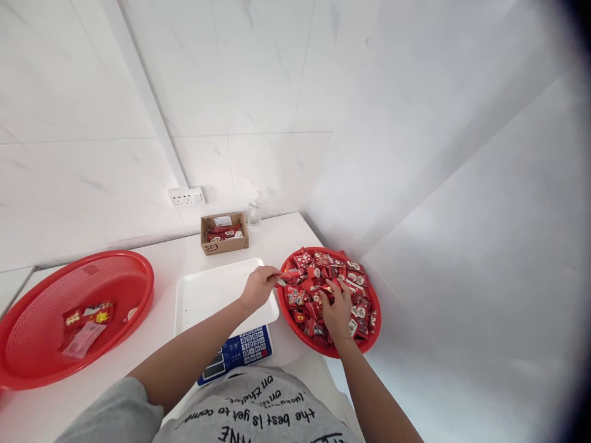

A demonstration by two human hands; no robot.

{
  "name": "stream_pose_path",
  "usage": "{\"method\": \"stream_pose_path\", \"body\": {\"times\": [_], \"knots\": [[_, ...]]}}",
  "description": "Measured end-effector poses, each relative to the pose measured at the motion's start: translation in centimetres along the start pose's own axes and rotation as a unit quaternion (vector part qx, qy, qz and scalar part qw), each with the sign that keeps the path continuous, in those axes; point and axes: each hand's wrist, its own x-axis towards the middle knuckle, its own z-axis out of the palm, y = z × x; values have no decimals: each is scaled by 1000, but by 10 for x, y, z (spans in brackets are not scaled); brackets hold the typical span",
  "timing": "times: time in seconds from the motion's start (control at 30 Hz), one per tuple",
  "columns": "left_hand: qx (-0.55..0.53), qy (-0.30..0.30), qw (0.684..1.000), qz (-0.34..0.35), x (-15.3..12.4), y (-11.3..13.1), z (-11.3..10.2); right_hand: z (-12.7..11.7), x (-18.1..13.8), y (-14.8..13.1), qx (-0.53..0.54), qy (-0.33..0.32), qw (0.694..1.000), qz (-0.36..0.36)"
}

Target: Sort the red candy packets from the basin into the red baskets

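A round red basket at the right is heaped with small red printed packets. My left hand is at the basket's left rim, its fingertips pinched on the end of a red packet. Over the middle of the heap, my right hand reaches in with curled fingers, a red packet between thumb and fingers; the fingertips are partly hidden among the wrappers. Beneath my left wrist lies the white pan of a weighing scale, with nothing on it but a few dark specks. Its blue keypad faces me.
A larger red basket at the left holds a few packets and a pink slip. Against the back stand a small cardboard box with red packets and a clear plastic bottle. A power socket is on the tiled wall.
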Motion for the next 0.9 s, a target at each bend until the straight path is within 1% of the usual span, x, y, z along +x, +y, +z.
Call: {"method": "stream_pose_path", "body": {"times": [0.03,0.07,0.13,0.2,0.27,0.3,0.37,0.43,0.5,0.53,0.57,0.6,0.63,0.67,0.73,0.77,0.8,0.83,0.87,0.9], "knots": [[-71,20,995,-64,-6,-2,-10,0,0,1,2,6,1000,-6],[-146,33,981,-122,-13,-5,-21,-1,1,2,6,14,1000,-11],[-277,45,935,-215,-27,-14,-43,-3,3,4,13,25,1000,-12],[-348,55,893,-281,-41,-27,-64,-7,8,4,12,38,999,-3],[-361,76,869,-331,-55,-44,-83,-11,14,-2,5,56,998,9],[-347,95,865,-350,-61,-53,-91,-13,17,-8,3,64,998,13],[-294,146,867,-375,-74,-71,-103,-15,20,-27,10,78,997,17],[-247,192,870,-382,-87,-86,-114,-13,20,-51,32,71,997,16],[-242,211,868,-379,-100,-97,-123,-3,13,-78,77,27,996,21],[-254,212,865,-378,-106,-99,-127,5,8,-92,114,-9,993,30],[-269,209,861,-377,-112,-101,-132,15,1,-104,162,-45,984,54],[-283,203,858,-377,-117,-101,-135,26,-7,-116,220,-86,967,98],[-295,195,856,-376,-122,-100,-139,37,-15,-127,282,-119,940,149],[-300,189,857,-375,-125,-99,-142,48,-25,-137,342,-149,904,207],[-273,177,870,-369,-131,-95,-146,67,-42,-155,446,-213,803,333],[-236,171,885,-363,-133,-93,-147,74,-50,-163,478,-245,753,380],[-183,167,903,-351,-135,-91,-148,78,-56,-170,498,-268,712,417],[-122,165,920,-334,-136,-90,-148,81,-62,-176,507,-287,681,443],[-62,163,934,-313,-137,-89,-148,83,-65,-182,511,-302,662,458],[-11,158,945,-288,-137,-88,-148,84,-68,-187,510,-315,652,465]]}}
